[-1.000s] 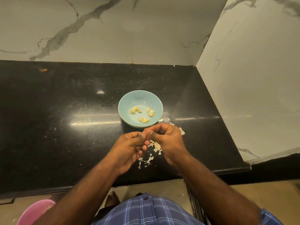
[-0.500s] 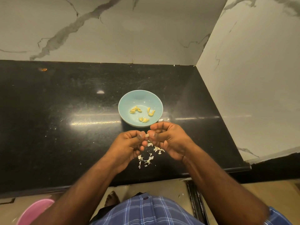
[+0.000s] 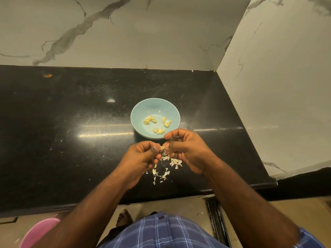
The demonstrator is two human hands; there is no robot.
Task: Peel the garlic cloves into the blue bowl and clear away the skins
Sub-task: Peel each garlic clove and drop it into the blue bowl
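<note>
The blue bowl (image 3: 141,108) stands on the black counter and holds several peeled yellow cloves (image 3: 150,120). Just in front of it my left hand (image 3: 141,159) and my right hand (image 3: 188,151) meet above the counter. Between their fingertips they pinch one small pale garlic clove (image 3: 162,147), mostly hidden by fingers. A scatter of white garlic skins (image 3: 166,167) lies on the counter under and between my hands.
The black counter (image 3: 71,140) ends in a marble wall behind and a marble side wall (image 3: 277,86) on the right. A pink bin (image 3: 38,231) sits on the floor at lower left, below the counter's front edge. A small orange speck (image 3: 47,75) lies far left.
Both hands have lifted slightly toward the bowl and the right wrist has swung outward, uncovering more of the skins. The clove stays pinched between them.
</note>
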